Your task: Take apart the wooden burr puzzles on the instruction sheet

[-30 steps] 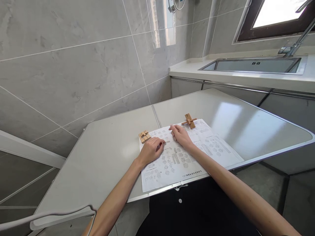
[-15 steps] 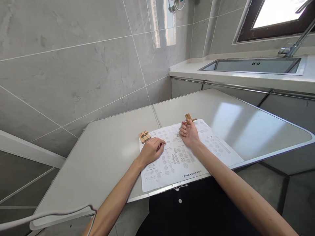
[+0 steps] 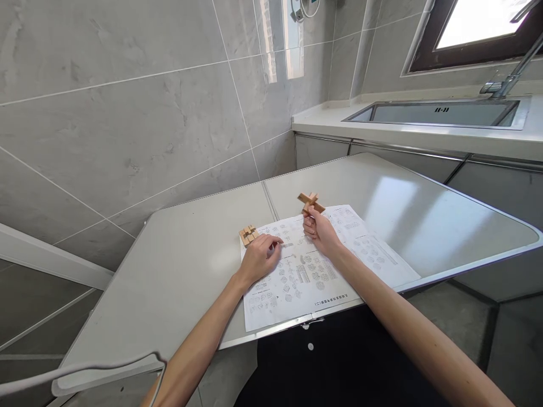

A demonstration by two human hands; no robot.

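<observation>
Pinched between the fingers of my right hand (image 3: 322, 232) is a small cross-shaped wooden puzzle (image 3: 311, 200), its interlocking bars sticking out several ways. It is raised over the far edge of a printed paper sheet (image 3: 297, 308). My left hand (image 3: 259, 255) lies on the left part of the sheet, fingers loosely stretched and holding nothing. Just beyond its knuckles, at the sheet's far left corner, sits a compact group of notched wooden pieces (image 3: 248, 233). Rows of line diagrams cover the paper, which appears upside down to me.
The sheet lies on a pale folding table (image 3: 190, 249) with a metal rim and a centre seam. A grey tiled wall (image 3: 169, 124) runs behind it. At the right stands a counter with a sink (image 3: 441, 112) and tap. A grey cable (image 3: 85, 373) crosses the lower left.
My right hand has shifted slightly left and turned, so the wooden puzzle has swung left and shows its cross shape. The left hand is almost unmoved.
</observation>
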